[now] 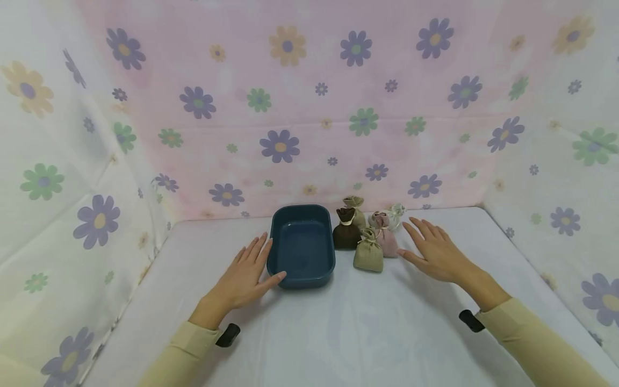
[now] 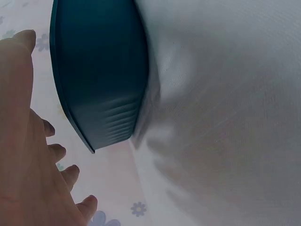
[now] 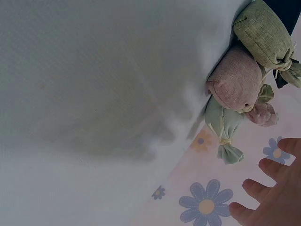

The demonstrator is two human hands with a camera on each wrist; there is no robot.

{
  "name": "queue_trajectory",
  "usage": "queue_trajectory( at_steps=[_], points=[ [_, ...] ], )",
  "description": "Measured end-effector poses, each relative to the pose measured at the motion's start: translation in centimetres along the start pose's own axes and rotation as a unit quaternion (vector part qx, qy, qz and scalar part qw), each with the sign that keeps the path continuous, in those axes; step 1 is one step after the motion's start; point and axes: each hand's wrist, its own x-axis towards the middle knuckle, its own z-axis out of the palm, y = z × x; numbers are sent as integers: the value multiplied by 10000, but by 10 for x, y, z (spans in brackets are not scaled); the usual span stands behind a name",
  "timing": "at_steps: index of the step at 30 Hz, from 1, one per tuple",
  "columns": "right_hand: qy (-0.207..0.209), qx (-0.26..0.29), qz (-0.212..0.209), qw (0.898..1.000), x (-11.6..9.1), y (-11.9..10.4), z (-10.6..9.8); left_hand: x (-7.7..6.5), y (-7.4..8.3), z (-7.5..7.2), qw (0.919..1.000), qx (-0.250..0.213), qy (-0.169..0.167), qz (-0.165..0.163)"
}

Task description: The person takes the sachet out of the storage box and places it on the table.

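A dark teal rectangular tub [image 1: 302, 282] stands on the white table, its inside bare. My left hand [image 1: 244, 277] hovers by the tub's left side, fingers spread, thumb near the front-left corner; the left wrist view shows a gap between the hand and the tub [image 2: 101, 70]. To the tub's right stand several small tied cloth sachets: a dark brown one [image 1: 346, 236], an olive one [image 1: 368, 257] in front, another olive one [image 1: 359, 217] behind, a pink one [image 1: 386, 242] and a pale green one [image 3: 221, 117]. My right hand [image 1: 437, 252] is held just right of them, fingers extended, holding nothing.
The white-covered table [image 1: 338, 333] is enclosed by flower-printed cloth at the back [image 1: 314, 183] and both sides. A black band piece [image 1: 228, 335] shows at the left wrist, and another band piece [image 1: 471, 321] at the right.
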Motion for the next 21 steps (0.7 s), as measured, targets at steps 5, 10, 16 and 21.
queue_trajectory(
  at_steps=[5, 10, 16, 21],
  points=[
    [-13, 103, -27, 9999, 2, -3, 3, 0, 2, 1, 9998, -195, -26, -24],
    [-98, 329, -25, 9994, 5, -4, 7, -1, 4, 5, 9996, -287, 43, 21],
    [-109, 576, -63, 9983, 9, -8, 9, 0, 5, 7, 9995, -314, -11, -2],
    [-143, 783, -118, 9968, 13, -11, 10, 2, 7, 7, 9995, -300, -82, -34]
  ],
)
